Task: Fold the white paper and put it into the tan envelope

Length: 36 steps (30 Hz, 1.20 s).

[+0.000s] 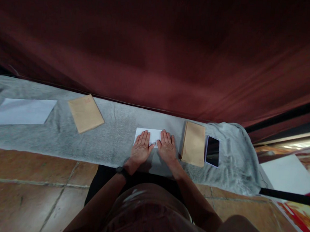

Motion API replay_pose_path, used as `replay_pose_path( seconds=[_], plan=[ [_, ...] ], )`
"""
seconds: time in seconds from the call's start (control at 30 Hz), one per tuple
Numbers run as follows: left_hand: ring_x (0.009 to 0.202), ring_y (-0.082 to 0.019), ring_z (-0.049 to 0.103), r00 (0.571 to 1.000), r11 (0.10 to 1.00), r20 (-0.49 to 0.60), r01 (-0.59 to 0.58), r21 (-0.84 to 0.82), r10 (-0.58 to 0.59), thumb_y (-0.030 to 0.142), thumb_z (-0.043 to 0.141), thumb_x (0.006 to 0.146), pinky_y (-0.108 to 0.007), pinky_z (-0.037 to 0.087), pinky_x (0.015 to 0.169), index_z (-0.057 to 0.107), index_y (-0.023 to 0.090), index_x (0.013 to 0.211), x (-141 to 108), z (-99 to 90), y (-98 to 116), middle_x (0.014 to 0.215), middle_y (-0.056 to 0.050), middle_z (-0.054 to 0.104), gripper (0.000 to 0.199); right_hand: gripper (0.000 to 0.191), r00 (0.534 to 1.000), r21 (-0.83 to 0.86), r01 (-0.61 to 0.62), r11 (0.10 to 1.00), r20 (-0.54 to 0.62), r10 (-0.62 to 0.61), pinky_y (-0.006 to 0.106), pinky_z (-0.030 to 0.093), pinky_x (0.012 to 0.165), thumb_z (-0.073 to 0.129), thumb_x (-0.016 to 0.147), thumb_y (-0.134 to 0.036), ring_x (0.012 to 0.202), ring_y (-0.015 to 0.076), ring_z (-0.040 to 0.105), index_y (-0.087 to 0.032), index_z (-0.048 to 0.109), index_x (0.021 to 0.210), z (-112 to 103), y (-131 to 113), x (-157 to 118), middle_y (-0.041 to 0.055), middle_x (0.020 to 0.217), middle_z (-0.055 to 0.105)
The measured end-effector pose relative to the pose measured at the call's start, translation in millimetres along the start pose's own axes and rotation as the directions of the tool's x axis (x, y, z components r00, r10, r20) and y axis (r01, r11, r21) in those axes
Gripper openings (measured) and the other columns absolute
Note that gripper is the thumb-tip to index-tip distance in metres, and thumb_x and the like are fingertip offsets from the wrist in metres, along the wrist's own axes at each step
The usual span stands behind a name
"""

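Left hand (pixel 141 147) and right hand (pixel 166 147) rest flat on the paper (pixel 155 135), on the cloth (pixel 111 143) before the body — gripping nothing. From the head view, the paper looks already folded small, with flattening apparently under way; the sheets (pixel 23 112) at far left lie spread, seemingly unfolded. Fingers point away, thumbs turn inward — forearms slant in from both sides.

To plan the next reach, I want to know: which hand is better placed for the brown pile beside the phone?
Probably the right hand: the brown pile lies between it and the phone. The left hand is farther away. The fingers of both hands lie on the white paper.
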<state>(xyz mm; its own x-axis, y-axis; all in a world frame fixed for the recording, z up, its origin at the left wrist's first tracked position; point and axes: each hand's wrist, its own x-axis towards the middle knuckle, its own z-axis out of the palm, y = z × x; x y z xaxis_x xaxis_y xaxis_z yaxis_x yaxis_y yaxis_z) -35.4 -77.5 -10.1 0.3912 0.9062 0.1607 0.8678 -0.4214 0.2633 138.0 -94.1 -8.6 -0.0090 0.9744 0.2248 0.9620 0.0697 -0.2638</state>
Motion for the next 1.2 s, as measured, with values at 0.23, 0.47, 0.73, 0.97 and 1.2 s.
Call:
replay_pose_path(
  seconds=[0.23,0.47,0.73,0.97,1.2],
  plan=[
    [0.160,-0.034,0.030,0.994,0.996,-0.059,0.092,0.015,-0.091,0.047,0.032,0.109,-0.055,0.028,0.130,0.036,0.002,0.163,-6.0,-4.0,-22.2,0.169,-0.024,0.035,0.070,0.058,1.000,-0.011,0.008,1.000,0.015,-0.008,0.057,0.027,0.129,0.039,0.111,-0.034,0.154,0.0311,0.042,-0.009,0.041,0.163,-0.1,0.3,-0.7,0.0175,0.166,0.044],
    [0.160,-0.036,0.031,0.987,0.991,-0.091,0.136,0.000,-0.135,0.044,0.032,0.109,-0.058,0.030,0.128,0.033,0.004,0.165,-8.2,-3.3,-28.7,0.169,-0.024,0.036,0.069,0.056,1.000,0.024,-0.022,0.999,-0.002,0.022,0.053,0.027,0.130,0.038,0.110,-0.030,0.154,0.0296,0.043,-0.009,0.043,0.161,-2.8,-2.0,-2.0,0.0157,0.167,0.044],
    [0.162,-0.034,0.027,0.984,0.984,-0.056,0.172,0.037,-0.170,0.039,0.033,0.108,-0.059,0.021,0.131,0.033,0.001,0.163,-6.7,-6.3,-24.0,0.169,-0.025,0.035,0.067,0.053,0.990,0.060,0.121,0.991,0.063,-0.124,0.049,0.025,0.132,0.039,0.112,-0.033,0.155,0.0252,0.042,-0.012,0.047,0.159,-4.3,-25.0,-36.1,0.0106,0.167,0.045],
    [0.162,-0.029,0.026,0.999,0.999,0.019,0.044,0.019,-0.044,0.035,0.029,0.109,-0.053,0.020,0.133,0.039,0.008,0.163,-1.3,-13.8,0.4,0.171,-0.017,0.036,0.061,0.053,0.991,0.042,0.124,0.991,0.047,-0.126,0.050,0.025,0.132,0.041,0.111,-0.032,0.154,0.0250,0.044,-0.015,0.046,0.161,-9.4,-15.3,-49.7,0.0115,0.165,0.046],
    [0.164,-0.024,0.022,0.971,0.985,0.165,-0.171,-0.025,0.173,0.038,0.028,0.111,-0.049,0.017,0.135,0.043,0.017,0.162,9.9,-8.8,20.0,0.172,-0.007,0.037,0.058,0.049,0.987,0.016,0.119,0.993,0.103,-0.120,0.049,0.024,0.133,0.045,0.108,-0.027,0.155,0.0248,0.043,-0.013,0.054,0.154,-7.6,-13.5,-49.8,0.0131,0.163,0.050]
  ],
)
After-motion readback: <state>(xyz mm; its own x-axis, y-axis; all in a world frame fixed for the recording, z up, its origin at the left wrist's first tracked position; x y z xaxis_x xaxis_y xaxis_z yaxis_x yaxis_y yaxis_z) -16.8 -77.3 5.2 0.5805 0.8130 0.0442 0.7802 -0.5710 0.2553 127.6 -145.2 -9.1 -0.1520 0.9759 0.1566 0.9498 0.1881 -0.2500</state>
